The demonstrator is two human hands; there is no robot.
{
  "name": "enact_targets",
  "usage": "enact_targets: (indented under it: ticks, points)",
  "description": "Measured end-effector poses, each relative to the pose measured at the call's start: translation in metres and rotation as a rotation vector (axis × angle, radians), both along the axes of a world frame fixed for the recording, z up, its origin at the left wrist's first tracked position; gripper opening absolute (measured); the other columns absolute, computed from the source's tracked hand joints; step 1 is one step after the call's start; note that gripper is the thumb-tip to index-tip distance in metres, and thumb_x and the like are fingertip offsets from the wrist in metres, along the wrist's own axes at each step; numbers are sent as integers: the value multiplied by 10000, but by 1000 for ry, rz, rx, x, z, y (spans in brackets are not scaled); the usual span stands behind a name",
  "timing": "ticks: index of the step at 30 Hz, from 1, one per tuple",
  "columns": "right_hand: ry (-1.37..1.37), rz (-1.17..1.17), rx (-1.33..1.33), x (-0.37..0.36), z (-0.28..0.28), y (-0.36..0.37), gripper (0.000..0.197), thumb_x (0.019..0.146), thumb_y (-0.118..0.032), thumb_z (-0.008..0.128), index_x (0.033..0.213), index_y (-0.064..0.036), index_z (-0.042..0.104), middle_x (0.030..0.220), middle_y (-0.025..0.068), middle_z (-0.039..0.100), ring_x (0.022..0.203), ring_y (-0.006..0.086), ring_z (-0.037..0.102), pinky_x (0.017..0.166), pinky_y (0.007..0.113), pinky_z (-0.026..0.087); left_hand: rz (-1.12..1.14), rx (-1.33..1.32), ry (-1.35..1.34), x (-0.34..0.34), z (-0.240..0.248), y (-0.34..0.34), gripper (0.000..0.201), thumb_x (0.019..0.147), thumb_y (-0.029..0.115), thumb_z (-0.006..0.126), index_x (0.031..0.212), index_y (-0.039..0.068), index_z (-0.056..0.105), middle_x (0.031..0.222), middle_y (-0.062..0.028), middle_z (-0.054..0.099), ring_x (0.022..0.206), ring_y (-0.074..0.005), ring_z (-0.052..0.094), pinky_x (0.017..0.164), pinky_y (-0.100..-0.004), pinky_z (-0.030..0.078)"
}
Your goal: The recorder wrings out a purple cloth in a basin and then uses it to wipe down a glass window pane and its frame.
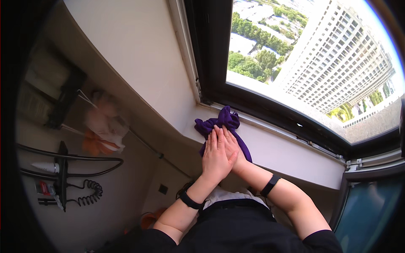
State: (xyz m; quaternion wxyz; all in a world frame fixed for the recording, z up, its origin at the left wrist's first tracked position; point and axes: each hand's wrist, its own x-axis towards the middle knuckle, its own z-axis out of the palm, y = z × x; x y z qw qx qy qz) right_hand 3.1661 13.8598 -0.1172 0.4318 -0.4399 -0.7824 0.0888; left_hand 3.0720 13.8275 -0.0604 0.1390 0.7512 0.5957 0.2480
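Note:
A crumpled purple cloth [228,118] lies on the white windowsill [291,161], close to the corner by the wall. My left hand [217,156] rests over part of my right hand, fingers stretched out and pointing at the far end of the cloth. Beneath it, my right hand [232,148] lies flat on the cloth, its fingers partly covered by the left. Folds of the cloth bunch up beyond the fingertips, and a strip of it trails along the right hand's side. Each wrist wears a black band.
A dark-framed window [278,101] rises beyond the sill, with a tall building outside. To the lower right stands another dark-framed pane [367,215]. On the left wall hangs a black holder [63,177] with a coiled cord, below plastic bags [105,126]. A thin pipe [158,154] runs beneath the sill.

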Motion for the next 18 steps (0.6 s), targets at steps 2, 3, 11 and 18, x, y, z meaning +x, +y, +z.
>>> enact_targets:
  ticks: [2, 3, 11, 18]
  points:
    - [237, 95, -16, -26, -15, 19, 494, 907, -290, 560, 1329, -34, 563, 1424, 217, 504, 1299, 410, 483, 1100, 495, 375, 21, -7, 15, -11, 1, 13, 890, 891, 447, 613, 1523, -51, 233, 1531, -310, 313, 1397, -464, 353, 1163, -484, 307]
    - [368, 154, -31, -41, -27, 29, 496, 905, -293, 563, 1327, -34, 565, 1422, 218, 506, 1299, 411, 483, 1099, 495, 376, 41, -26, 0, -17, 1, 22, 888, 893, 445, 614, 1521, -53, 231, 1532, -311, 311, 1397, -461, 353, 1163, -480, 308]
    - [193, 99, 36, -62, -58, 77, 524, 850, -316, 627, 1289, -33, 592, 1370, 210, 547, 1285, 397, 497, 1091, 483, 385, 130, -47, -14, -35, 4, 60, 860, 885, 383, 643, 1524, -17, 230, 1516, -284, 349, 1339, -443, 429, 1063, -468, 431]
    - [-205, -14, 105, -15, -8, 45, 530, 842, -322, 640, 1284, -34, 597, 1357, 206, 558, 1280, 387, 504, 1094, 477, 386, 53, -5, -21, -6, -1, 42, 866, 873, 382, 641, 1524, -26, 241, 1523, -289, 342, 1371, -439, 398, 1132, -467, 354]
